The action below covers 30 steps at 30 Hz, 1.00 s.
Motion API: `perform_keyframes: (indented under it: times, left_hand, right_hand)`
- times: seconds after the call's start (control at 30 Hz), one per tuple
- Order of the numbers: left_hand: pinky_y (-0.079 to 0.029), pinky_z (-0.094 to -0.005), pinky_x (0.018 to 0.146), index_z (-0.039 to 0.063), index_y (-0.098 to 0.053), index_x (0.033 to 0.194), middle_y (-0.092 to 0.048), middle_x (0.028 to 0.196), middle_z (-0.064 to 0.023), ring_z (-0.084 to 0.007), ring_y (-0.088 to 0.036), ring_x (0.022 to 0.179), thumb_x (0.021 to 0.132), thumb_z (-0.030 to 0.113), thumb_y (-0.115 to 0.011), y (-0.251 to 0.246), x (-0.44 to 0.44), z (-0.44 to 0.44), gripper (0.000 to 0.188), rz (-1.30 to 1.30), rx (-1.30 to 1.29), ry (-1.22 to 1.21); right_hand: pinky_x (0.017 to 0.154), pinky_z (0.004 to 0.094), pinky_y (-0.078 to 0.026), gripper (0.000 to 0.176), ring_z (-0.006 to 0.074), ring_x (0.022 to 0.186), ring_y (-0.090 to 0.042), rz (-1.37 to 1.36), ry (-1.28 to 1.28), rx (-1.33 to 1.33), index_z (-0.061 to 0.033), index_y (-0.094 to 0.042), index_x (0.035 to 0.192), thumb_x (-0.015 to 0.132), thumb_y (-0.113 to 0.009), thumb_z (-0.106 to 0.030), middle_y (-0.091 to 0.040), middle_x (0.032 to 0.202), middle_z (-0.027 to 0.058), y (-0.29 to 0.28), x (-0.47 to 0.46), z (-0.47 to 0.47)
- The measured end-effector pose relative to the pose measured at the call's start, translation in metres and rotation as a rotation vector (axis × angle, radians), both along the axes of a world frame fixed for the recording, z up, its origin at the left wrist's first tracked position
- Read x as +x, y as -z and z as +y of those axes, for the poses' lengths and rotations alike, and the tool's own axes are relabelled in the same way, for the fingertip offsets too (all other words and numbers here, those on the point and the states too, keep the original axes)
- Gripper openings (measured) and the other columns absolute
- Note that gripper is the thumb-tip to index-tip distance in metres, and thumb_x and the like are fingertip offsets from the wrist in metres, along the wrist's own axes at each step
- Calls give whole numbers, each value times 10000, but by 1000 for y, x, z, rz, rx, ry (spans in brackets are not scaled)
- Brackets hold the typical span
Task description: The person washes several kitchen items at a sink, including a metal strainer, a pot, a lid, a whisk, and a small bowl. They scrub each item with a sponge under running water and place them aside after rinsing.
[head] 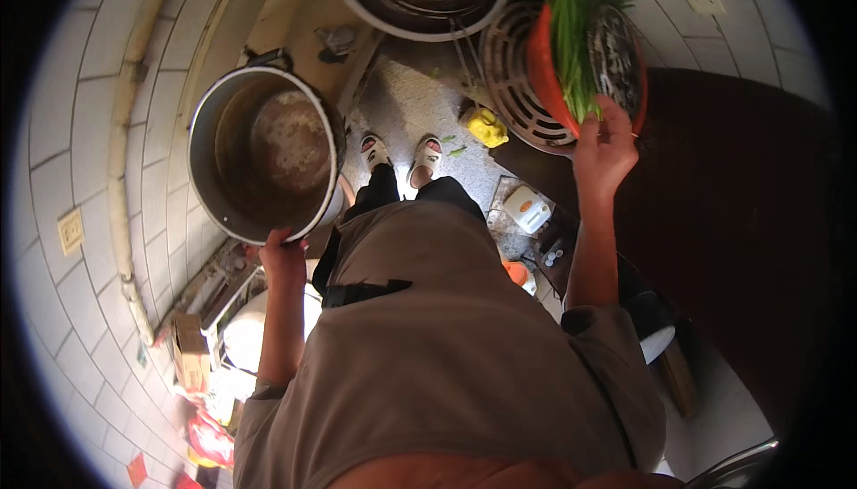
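My left hand [284, 251] grips the near rim of a large, deep metal pot [268, 148], whose stained inside bottom shows from above. At the upper right, my right hand [606, 137] holds the near end of a bunch of long green leafy stems [572, 67]. The stems lie in or across a red plastic basin [546, 67], beside a dark, mottled round object with a shiny surface [614, 54]. My right fingers are close to the basin's near rim. A round slotted metal rack [512, 81] is just left of the basin, partly covered by it.
A wide metal pan [422, 28] is at the top middle. A dark brown tabletop [723, 221] spans the right. On the floor are a yellow plastic container [487, 127], a white jug [528, 209] and green scraps [457, 152]. A tiled wall with a pipe [119, 208] runs along the left.
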<state>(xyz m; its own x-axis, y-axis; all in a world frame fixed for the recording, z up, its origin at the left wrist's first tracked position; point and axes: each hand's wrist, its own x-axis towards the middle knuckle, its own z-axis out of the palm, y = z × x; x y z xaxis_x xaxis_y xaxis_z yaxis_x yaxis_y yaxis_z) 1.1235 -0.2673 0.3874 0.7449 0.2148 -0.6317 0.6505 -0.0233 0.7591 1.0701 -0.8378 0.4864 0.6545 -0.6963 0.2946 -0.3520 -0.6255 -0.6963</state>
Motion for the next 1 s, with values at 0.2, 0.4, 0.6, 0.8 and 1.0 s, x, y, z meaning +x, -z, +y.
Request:
perform_keyframes:
  times: [0.2, 0.4, 0.6, 0.8, 1.0]
  left_hand:
    - [-526, -370, 573, -34, -611, 956, -653, 915, -138, -287, -648, 758, 857, 3, -560, -19, 15, -33, 117, 210, -359, -245]
    - [-528, -374, 560, -28, -601, 945, -664, 931, -145, -295, -651, 762, 842, -10, -555, -17, 6, -47, 114, 187, -307, -289]
    - [-543, -352, 574, -58, -601, 1047, -693, 1013, -174, -329, -690, 838, 852, 17, -548, 3, -2, -25, 215, 181, -343, -295]
    - [-634, -327, 600, -92, -590, 1149, -723, 1066, -211, -348, -746, 876, 883, 60, -533, -20, 11, -37, 311, 247, -373, -247]
    - [-647, -325, 598, -97, -583, 1139, -721, 1038, -215, -344, -742, 842, 897, 76, -550, -9, 4, -34, 299, 287, -391, -224]
  right_hand:
    - [861, 482, -564, 423, 391, 1024, -678, 456, 86, -331, -63, -658, 1269, 852, -709, -123, -710, 1120, 198, 26, -46, -77]
    - [861, 482, -557, 275, 370, 1007, -673, 554, -52, -407, -70, -669, 1117, 856, -728, -133, -718, 1006, 156, 57, -52, -98]
    - [749, 487, -556, 122, 385, 845, -680, 437, -99, -493, -93, -641, 979, 896, -721, -132, -700, 875, 159, 65, -48, -122]
    - [753, 533, -544, 241, 475, 894, -662, 227, -48, -509, -8, -571, 1161, 958, -676, -84, -683, 987, 263, 33, -28, -148]
    - [774, 509, -549, 310, 459, 933, -675, 232, 31, -534, -35, -551, 1229, 949, -681, -65, -697, 1037, 256, 17, -23, -184]
